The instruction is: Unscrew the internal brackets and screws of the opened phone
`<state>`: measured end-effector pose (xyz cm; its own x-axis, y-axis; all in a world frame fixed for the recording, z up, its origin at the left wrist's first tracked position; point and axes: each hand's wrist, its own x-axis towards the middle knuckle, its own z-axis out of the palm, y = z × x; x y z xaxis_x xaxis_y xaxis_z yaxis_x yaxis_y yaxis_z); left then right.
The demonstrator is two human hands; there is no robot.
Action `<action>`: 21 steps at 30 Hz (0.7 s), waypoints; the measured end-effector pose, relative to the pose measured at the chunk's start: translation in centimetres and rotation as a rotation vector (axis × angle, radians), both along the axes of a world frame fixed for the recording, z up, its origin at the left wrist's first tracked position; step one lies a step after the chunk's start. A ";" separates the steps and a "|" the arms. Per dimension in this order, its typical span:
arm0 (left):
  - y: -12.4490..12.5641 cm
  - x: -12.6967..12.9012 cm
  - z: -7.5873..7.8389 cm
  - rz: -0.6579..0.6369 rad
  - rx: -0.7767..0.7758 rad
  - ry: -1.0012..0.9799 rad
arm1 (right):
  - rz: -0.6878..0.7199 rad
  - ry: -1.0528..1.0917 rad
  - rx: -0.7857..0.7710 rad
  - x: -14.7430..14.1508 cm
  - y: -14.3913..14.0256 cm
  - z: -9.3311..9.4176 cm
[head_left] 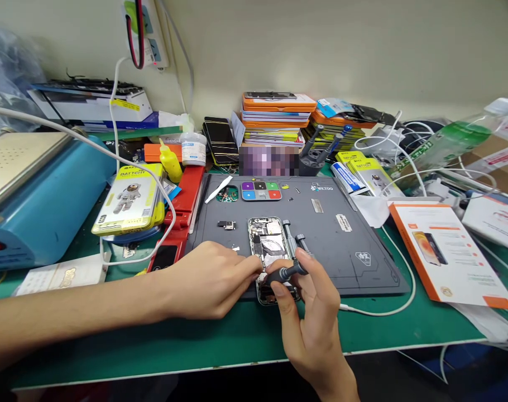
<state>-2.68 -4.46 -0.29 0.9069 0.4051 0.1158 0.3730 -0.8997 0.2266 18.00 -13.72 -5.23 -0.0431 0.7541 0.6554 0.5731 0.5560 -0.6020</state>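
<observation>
Left hand [216, 279], fingers bent, at the side of an opened phone [273, 244]; whether it pinches anything cannot be told. Right hand [312, 310] grasping a screwdriver [288, 272], whose handle slants across the phone, its working end directed leftward. Phone lying at the near edge of the grey mat [338, 251], long axis running away from the person, far end leaning slightly left. Fingers cover its middle; the screwdriver's tip is indistinct.
</observation>
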 end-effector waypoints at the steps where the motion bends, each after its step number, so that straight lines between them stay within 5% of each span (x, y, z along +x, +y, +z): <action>1: 0.0 0.0 0.0 -0.001 0.003 -0.002 | -0.002 0.000 0.002 0.0 0.0 0.0; 9: -0.1 -0.1 0.1 -0.006 0.010 0.006 | -0.041 -0.049 0.044 -0.3 0.2 0.7; 15: 0.0 -0.1 -0.3 -0.016 -0.002 -0.008 | 0.057 -0.229 0.168 -0.2 1.0 1.5; 21: 0.0 0.0 -0.3 -0.017 0.024 -0.008 | 0.150 -0.199 0.134 0.1 0.7 1.8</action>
<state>-2.63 -4.45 -0.64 0.9127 0.3866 0.1324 0.3558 -0.9112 0.2078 18.13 -13.05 -3.46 -0.2852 0.6369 0.7162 0.5780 0.7104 -0.4016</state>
